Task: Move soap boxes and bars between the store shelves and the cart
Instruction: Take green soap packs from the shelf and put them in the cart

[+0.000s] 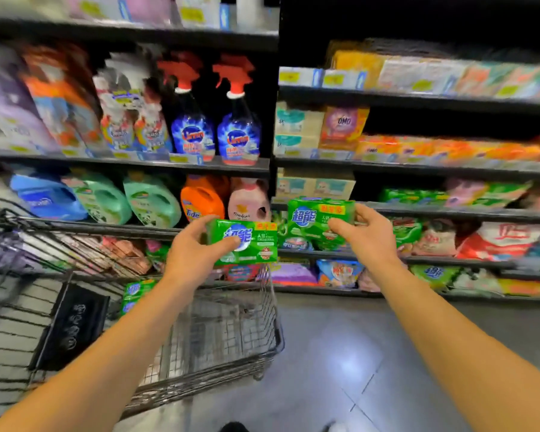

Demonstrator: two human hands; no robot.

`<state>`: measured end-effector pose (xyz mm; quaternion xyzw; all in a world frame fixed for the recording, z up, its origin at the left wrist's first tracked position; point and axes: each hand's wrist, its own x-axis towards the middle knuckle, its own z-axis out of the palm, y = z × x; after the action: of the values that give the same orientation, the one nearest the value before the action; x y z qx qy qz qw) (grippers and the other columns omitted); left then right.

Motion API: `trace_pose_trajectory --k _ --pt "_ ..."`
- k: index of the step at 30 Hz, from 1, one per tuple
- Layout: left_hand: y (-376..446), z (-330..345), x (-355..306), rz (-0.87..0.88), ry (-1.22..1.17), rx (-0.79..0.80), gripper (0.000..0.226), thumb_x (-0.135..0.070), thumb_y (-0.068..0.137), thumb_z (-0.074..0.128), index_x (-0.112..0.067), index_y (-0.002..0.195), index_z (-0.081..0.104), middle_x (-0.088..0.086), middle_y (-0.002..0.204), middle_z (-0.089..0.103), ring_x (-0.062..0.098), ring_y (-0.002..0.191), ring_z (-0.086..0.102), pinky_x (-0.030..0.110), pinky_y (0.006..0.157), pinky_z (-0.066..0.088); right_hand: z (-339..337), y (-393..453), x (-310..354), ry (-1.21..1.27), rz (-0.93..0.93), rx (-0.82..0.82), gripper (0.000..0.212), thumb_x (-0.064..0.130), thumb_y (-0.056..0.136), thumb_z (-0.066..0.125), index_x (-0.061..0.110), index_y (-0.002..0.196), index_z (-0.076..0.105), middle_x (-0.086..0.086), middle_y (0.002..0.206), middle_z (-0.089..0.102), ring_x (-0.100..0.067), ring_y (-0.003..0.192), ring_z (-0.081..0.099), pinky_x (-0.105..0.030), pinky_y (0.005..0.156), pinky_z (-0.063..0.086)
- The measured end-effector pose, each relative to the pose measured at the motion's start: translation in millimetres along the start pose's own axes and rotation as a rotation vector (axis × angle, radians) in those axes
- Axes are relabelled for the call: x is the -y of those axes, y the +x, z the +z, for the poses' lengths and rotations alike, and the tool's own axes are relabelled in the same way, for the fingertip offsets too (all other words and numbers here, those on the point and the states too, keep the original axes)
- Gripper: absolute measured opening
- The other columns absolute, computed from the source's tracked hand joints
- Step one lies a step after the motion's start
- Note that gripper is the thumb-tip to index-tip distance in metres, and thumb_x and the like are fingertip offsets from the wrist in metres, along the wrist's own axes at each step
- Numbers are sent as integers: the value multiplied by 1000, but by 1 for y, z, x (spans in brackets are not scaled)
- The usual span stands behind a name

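- Nearest, down at the left: wire cart (272,338), with two green soap packs (134,296) already stacked against its far wall, beside a dark bag (72,325); best to add new packs flat next to those.
- Further out: left hand (190,260) gripping a green soap pack (247,243), fingers over the top, thumb on the front face, held just above the cart's far rim; probably easiest to lower it in rather than drop it.
- Beside it, slightly higher: right hand (368,236) clasping a second green soap pack (320,219) by its right end, out in front of the shelves (418,210); worth keeping level.
- Farthest: more green packs on the shelves; blurred.
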<state>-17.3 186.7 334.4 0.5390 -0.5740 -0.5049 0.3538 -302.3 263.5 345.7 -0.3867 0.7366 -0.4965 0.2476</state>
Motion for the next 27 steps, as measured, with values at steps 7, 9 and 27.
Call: trace_pose_trajectory --k 7,9,27 --pt "2 109 -70 137 -20 -75 50 -17 78 81 -33 120 60 -16 99 65 -17 79 60 20 77 54 -127 46 -1 74 -38 22 39 22 81 81 24 116 66 14 101 68 -2 97 66 -15 81 49" --pt "5 127 -87 152 -72 -92 51 -15 77 81 -28 122 60 -11 97 67 -13 77 64 12 64 52 -153 60 2 47 -90 42 31 11 82 80 32 95 61 21 89 64 16 79 62 -3 68 45" --pt "133 177 -212 445 -8 -433 63 -36 77 80 -35 131 48 -7 113 64 13 104 63 38 92 53 -181 186 46 -80 -278 -5 73 44 73 83 26 138 54 12 122 66 -8 113 61 -42 99 53"
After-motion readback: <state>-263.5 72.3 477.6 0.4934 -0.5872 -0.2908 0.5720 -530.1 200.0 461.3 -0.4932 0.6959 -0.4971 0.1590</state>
